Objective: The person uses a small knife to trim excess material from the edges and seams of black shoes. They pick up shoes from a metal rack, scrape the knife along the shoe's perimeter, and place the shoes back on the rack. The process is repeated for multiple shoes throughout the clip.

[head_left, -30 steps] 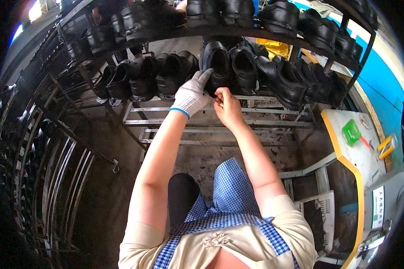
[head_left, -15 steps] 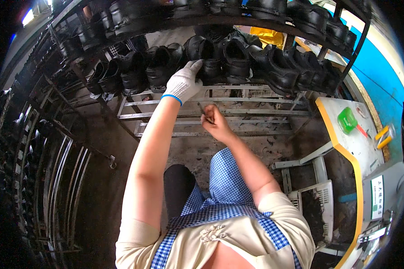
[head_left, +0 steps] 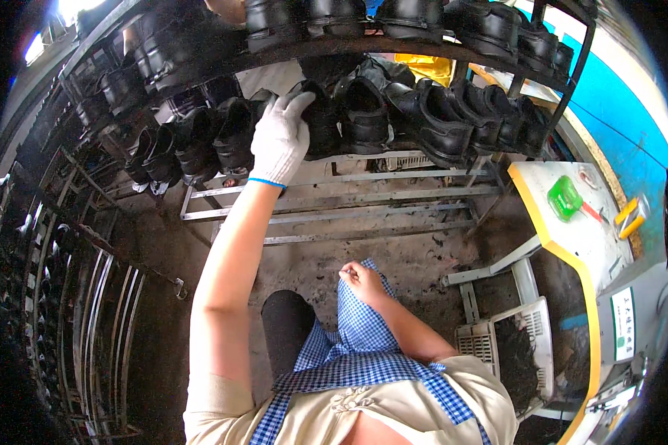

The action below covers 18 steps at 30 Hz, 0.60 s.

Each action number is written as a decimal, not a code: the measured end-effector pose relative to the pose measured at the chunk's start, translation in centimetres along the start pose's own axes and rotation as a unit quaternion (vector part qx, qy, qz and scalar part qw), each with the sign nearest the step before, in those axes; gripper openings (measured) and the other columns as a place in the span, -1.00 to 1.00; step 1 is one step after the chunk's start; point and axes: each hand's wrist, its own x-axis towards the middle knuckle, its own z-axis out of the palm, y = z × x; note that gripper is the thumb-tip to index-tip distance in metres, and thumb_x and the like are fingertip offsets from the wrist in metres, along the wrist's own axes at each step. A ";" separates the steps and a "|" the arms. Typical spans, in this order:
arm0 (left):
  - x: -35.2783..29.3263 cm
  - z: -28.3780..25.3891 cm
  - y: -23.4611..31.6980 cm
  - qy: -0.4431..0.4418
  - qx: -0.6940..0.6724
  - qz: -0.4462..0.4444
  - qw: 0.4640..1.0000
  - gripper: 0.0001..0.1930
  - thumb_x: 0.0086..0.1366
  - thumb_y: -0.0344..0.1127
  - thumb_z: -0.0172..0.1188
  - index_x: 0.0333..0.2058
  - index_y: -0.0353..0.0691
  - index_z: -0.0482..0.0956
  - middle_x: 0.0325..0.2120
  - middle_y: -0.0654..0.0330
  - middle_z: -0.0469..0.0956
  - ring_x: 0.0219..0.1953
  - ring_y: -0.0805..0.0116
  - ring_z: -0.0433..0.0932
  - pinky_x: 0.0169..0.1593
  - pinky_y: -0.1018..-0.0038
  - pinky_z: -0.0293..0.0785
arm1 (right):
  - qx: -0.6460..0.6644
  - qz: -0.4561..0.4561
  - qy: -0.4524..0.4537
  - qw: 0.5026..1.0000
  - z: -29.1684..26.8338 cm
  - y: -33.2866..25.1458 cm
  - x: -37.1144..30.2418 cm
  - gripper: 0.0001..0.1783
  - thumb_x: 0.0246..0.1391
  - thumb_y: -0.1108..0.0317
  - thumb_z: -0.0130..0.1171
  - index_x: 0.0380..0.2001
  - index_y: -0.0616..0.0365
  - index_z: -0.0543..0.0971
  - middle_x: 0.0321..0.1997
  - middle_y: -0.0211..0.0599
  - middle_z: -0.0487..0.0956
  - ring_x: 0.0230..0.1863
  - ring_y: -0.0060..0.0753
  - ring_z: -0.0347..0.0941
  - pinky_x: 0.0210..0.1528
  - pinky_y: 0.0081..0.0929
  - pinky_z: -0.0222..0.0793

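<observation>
Against left hand [head_left: 280,141]: black shoe [head_left: 323,126], well apart from right hand [head_left: 362,282].

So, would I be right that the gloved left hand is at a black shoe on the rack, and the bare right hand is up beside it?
Not quite: the head view shows the bare right hand low, by the checkered apron. The gloved left hand is at a black shoe on the rack.
</observation>
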 end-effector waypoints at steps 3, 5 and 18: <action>2.4 1.2 1.9 0.007 -0.135 -0.084 0.987 -0.67 0.26 -0.26 0.14 -0.01 -0.13 0.57 -0.08 -0.02 0.60 -0.02 -0.04 0.57 0.03 0.17 0.49 | -0.078 -0.019 -0.031 0.996 -0.4 0.0 0.3 -0.74 0.16 0.11 0.27 -0.28 0.06 0.58 -0.57 -0.26 0.63 -0.54 -0.28 0.60 -0.49 -0.34 0.43; 5.7 0.7 3.8 -0.207 0.029 -0.186 0.960 -0.39 0.37 0.23 -0.09 0.00 -0.22 0.57 -0.11 -0.14 0.60 -0.02 -0.09 0.57 0.05 0.15 0.47 | -0.062 -0.042 -0.006 0.997 -0.3 0.3 0.3 -0.78 0.16 0.16 0.26 -0.33 0.08 0.58 -0.55 -0.25 0.63 -0.51 -0.28 0.62 -0.48 -0.38 0.46; 9.0 10.9 -5.2 -0.488 0.138 0.064 0.859 -0.54 0.20 -0.09 0.06 -0.16 -0.41 0.62 -0.13 -0.30 0.57 0.03 -0.21 0.52 0.10 0.13 0.45 | 0.139 -0.013 0.100 0.985 -0.8 0.1 -0.2 -0.71 0.30 0.17 0.13 -0.32 0.18 0.59 -0.59 -0.42 0.56 -0.57 -0.63 0.45 -0.52 -0.56 0.34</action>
